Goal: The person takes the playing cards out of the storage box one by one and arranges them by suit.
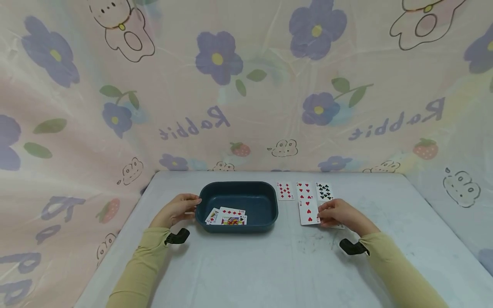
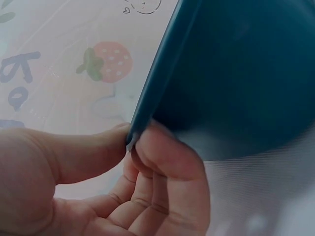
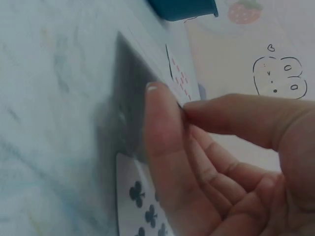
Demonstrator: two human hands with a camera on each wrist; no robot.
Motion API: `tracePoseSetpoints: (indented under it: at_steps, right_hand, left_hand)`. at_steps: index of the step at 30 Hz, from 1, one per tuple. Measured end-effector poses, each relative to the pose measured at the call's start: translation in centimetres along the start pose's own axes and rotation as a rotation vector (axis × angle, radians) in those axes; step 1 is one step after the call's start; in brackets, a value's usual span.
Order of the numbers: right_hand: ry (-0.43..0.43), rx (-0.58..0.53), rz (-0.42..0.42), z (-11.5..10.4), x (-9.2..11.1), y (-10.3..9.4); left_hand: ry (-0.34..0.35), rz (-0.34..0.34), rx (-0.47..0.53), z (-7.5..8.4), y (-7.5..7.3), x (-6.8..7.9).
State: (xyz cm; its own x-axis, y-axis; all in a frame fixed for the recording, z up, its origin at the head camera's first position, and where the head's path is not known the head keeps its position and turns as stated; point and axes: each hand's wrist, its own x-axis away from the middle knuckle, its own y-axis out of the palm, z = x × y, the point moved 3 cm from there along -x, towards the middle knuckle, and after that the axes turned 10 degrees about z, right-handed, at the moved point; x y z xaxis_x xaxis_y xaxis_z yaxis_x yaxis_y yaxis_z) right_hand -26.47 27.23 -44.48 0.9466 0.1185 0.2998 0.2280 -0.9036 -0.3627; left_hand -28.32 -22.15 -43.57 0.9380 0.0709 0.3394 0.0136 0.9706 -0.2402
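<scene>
A dark blue rectangular basin (image 1: 236,185) stands on the table, with several playing cards (image 1: 231,211) lying face up inside it. At its left end my left hand (image 1: 179,210) pinches the rim between thumb and index finger; the left wrist view shows this grip on the rim (image 2: 156,73) closely. My right hand (image 1: 339,212) pinches a hearts playing card (image 1: 307,214) by its right edge, tilted and raised off the table in the right wrist view. Partly under that hand lies a clubs card (image 3: 147,211).
Right of the basin lie a diamonds card (image 1: 285,191), another hearts card (image 1: 304,188) partly covered by the held one, and a clubs card (image 1: 324,191). A white cloth covers the table (image 1: 246,269). Patterned curtain (image 1: 254,107) hangs behind and at both sides.
</scene>
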Motion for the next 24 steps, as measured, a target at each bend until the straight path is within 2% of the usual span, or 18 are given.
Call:
tracePoseSetpoints:
  at_steps: [11,24]
  right_hand:
    - [0.079,-0.001,0.032,0.56,-0.06,0.33]
    - [0.095,0.068,0.071,0.38,-0.05,0.58]
  left_hand:
    - [-0.008,0.017,-0.014,-0.04,0.07,0.08]
    - [-0.01,0.018,-0.001,-0.19,0.02,-0.15]
